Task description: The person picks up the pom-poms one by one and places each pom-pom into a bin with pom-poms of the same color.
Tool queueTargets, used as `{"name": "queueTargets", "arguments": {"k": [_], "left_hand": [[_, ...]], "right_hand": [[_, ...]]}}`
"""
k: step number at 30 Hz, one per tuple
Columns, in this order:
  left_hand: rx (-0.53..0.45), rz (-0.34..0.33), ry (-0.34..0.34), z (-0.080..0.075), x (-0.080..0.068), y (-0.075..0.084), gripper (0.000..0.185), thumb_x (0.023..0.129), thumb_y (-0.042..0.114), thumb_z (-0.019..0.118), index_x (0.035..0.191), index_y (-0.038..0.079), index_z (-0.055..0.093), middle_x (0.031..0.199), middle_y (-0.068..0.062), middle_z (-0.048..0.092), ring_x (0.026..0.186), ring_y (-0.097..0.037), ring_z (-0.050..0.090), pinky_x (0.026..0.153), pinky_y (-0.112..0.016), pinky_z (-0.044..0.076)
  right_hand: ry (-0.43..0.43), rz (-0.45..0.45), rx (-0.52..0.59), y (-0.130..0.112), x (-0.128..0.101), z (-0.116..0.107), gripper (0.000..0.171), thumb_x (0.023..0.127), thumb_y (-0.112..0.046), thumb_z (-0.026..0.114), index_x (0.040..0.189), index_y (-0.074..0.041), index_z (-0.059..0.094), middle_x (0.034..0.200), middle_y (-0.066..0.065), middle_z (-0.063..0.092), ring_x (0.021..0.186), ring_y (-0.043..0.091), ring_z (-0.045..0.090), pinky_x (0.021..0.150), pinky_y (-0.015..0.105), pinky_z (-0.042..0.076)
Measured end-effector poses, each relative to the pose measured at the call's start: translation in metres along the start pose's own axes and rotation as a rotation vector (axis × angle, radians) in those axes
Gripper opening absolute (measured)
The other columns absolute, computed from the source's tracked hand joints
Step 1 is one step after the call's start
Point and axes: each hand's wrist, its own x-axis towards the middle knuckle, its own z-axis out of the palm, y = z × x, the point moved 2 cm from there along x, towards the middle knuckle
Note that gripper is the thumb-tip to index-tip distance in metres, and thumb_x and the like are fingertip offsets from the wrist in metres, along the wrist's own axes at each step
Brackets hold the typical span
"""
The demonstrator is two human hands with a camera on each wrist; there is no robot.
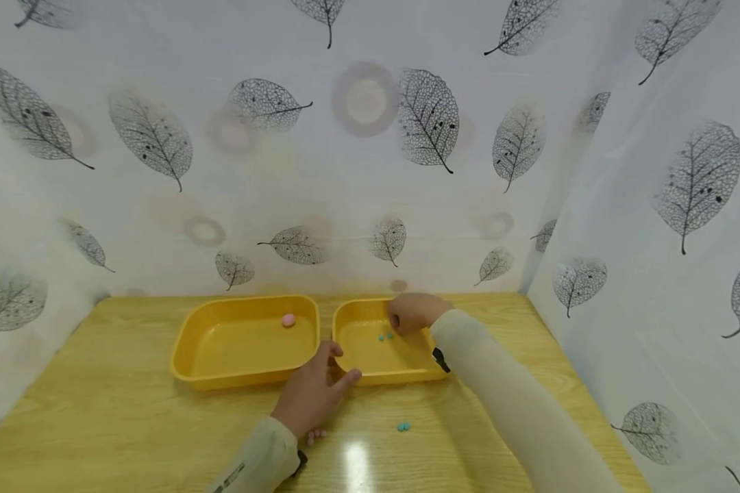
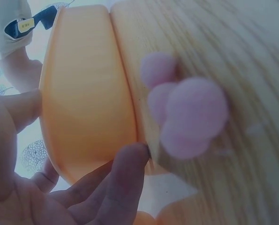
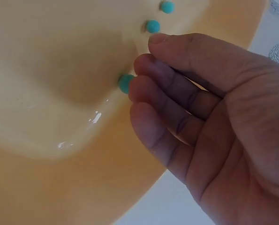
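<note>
My right hand [image 1: 412, 313] reaches into the smaller yellow tray [image 1: 376, 376]. In the right wrist view its fingers are loosely bent, with a teal ball [image 3: 126, 84] partly hidden behind the fingertips. Two more teal balls [image 3: 153, 26] lie beyond the thumb on the tray floor. I cannot see anything pinched there. At the near left corner of this tray is my left hand [image 1: 311, 390], thumb and fingers spread. The left wrist view shows one fingertip at the rim and another low by the tray wall [image 2: 90, 84]. Several small pink balls [image 2: 195, 108] cluster on the table close by.
A larger yellow tray [image 1: 240, 378] stands to the left, with a pink ball [image 1: 288, 320] inside. Two teal balls [image 1: 403, 426] lie together on the wooden table [image 1: 117, 411] in front of the smaller tray. Leaf-patterned sheeting [image 1: 358, 185] encloses the back and sides.
</note>
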Motion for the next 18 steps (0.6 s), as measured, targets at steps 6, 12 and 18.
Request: {"name": "queueTargets", "arguments": {"k": [6,12,18], "left_hand": [[0.002,-0.002,-0.002,-0.001,0.000,0.000,0.057,0.095,0.059,0.068,0.131,0.019,0.050,0.080,0.002,0.059,0.066,-0.017,0.054,0.059,-0.034,0.044],[-0.002,-0.002,-0.003,-0.002,-0.001,0.002,0.058,0.094,0.059,0.068,0.132,0.019,0.050,0.078,0.001,0.059,0.063,-0.018,0.053,0.057,-0.034,0.043],[-0.004,-0.001,-0.006,-0.003,-0.001,0.002,0.059,0.094,0.060,0.068,0.132,0.018,0.050,0.077,0.001,0.058,0.063,-0.017,0.052,0.056,-0.034,0.042]], "right_hand": [[-0.025,0.020,-0.083,-0.003,0.004,0.005,0.046,0.082,0.006,0.059,0.051,-0.023,0.041,0.049,-0.009,0.027,0.051,0.010,0.021,0.052,0.028,0.021],[-0.043,0.072,-0.111,-0.010,0.004,0.004,0.043,0.086,0.005,0.064,0.055,-0.022,0.051,0.053,-0.008,0.040,0.053,0.010,0.031,0.053,0.028,0.028],[-0.048,0.068,-0.073,-0.014,0.002,-0.002,0.038,0.088,0.002,0.068,0.062,-0.022,0.055,0.061,-0.009,0.045,0.057,0.009,0.036,0.056,0.027,0.033]]}}
